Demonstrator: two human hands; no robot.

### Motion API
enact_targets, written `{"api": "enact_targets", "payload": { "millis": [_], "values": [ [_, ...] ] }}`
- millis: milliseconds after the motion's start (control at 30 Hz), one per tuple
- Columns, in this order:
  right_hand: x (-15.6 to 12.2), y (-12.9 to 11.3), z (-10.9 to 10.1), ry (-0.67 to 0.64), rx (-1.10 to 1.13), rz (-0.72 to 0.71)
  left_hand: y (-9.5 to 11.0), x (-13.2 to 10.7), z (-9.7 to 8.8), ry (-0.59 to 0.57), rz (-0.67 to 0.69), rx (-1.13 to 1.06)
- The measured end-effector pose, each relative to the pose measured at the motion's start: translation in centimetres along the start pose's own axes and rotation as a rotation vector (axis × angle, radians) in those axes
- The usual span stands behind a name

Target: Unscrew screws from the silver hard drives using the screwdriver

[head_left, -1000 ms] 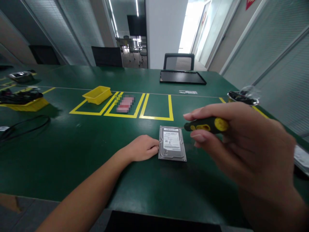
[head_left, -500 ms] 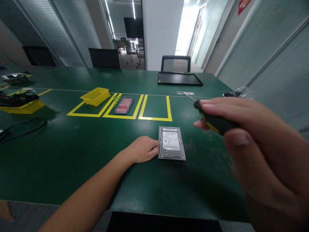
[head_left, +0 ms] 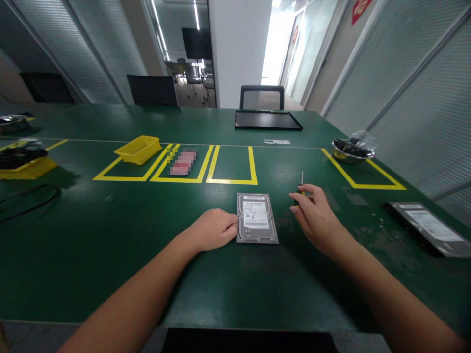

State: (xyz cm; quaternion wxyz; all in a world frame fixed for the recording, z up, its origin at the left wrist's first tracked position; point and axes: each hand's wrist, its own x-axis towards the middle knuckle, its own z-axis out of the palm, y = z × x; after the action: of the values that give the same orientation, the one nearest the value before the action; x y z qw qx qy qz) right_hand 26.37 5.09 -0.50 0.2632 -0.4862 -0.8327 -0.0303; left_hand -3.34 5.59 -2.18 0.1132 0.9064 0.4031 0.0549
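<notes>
A silver hard drive [head_left: 256, 215] with a white label lies flat on the green table, label up. My left hand [head_left: 216, 229] rests at its left edge, fingers curled and pressed against its side; the fingertips are partly hidden. To the right of the drive, my right hand [head_left: 312, 211] pinches a screwdriver [head_left: 302, 188] by its dark green and yellow handle. The thin metal shaft points away from me, apart from the drive. Part of the handle is covered by the fingers.
Another drive [head_left: 434, 228] lies far right, with tiny loose bits [head_left: 381, 223] near it. A metal bowl [head_left: 353, 151] holds dark items. Yellow tape outlines [head_left: 231, 182], a yellow tray [head_left: 138, 151], a blurred pink item [head_left: 184, 163] and a black-framed panel [head_left: 268, 120] are farther back.
My right hand has moved away from the camera, down to table height right of the hard drive, with the screwdriver still in it. The left hand stays at the drive's edge.
</notes>
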Motion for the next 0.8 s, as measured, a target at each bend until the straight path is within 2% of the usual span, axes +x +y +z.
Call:
{"api": "enact_targets", "payload": {
  "millis": [133, 267, 567, 800],
  "values": [
    [-0.3, 1.1, 2.2, -0.075, -0.001, -0.009, 0.0, 0.3, 0.2, 0.002, 0.002, 0.02],
    [-0.2, 2.0, 3.2, -0.107, -0.041, -0.042, -0.1, 0.5, 0.3, 0.006, -0.005, 0.019],
    [-0.2, 3.5, 4.2, -0.155, -0.159, -0.1, 0.0, 0.7, 0.3, -0.003, -0.016, 0.042],
    [-0.2, 2.6, 3.3, -0.203, -0.27, -0.176, 0.0, 0.7, 0.2, -0.005, -0.011, 0.04]
  ]
}}
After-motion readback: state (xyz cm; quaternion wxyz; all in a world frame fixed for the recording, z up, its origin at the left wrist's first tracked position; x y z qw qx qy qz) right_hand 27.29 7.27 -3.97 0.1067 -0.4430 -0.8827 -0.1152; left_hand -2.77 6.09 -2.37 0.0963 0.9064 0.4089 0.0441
